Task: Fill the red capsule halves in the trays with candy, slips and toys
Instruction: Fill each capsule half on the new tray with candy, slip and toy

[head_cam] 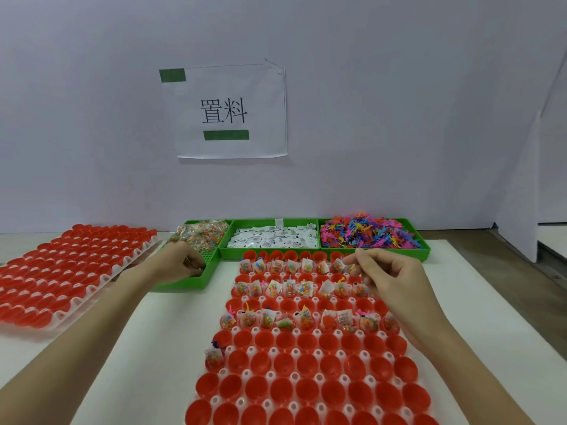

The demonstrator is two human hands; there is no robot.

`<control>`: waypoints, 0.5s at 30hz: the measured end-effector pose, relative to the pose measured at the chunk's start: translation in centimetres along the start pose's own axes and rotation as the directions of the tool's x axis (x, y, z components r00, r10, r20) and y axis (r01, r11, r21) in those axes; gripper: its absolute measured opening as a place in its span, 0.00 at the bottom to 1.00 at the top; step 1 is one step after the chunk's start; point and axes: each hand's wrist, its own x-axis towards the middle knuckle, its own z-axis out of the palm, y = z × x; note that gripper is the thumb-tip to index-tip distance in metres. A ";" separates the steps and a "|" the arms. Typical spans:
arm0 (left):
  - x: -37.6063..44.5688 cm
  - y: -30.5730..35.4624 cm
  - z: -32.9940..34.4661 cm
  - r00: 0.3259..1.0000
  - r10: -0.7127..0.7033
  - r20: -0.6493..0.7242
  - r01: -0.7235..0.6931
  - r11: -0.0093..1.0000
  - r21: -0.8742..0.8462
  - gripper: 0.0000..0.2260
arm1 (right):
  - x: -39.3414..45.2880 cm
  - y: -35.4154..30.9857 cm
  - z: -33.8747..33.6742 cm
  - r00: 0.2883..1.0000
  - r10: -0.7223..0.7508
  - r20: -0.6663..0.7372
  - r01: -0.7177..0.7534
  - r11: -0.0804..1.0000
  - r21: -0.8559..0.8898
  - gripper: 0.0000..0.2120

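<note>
Capsule halves [294,366] sat in the tray just under the right hand [388,276], whose fingers [356,266] pinched a small toy that wanted dropping squarely in, while the left hand [181,265] fingers curled into the candy bin [184,282].

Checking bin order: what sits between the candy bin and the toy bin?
In the head view, the green bin of white paper slips sits between the candy bin and the toy bin.

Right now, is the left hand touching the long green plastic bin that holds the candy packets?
Touching. The head view shows the left hand reaching inside the green bin, fingers curled down against its perforated floor near the candy packets.
</note>
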 end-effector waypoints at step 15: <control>-2.8 3.2 0.1 0.793 -0.040 -0.608 -0.019 0.996 -0.091 0.02 | 0.0 0.0 -0.2 1.000 0.011 -0.005 -0.011 1.000 -0.025 0.11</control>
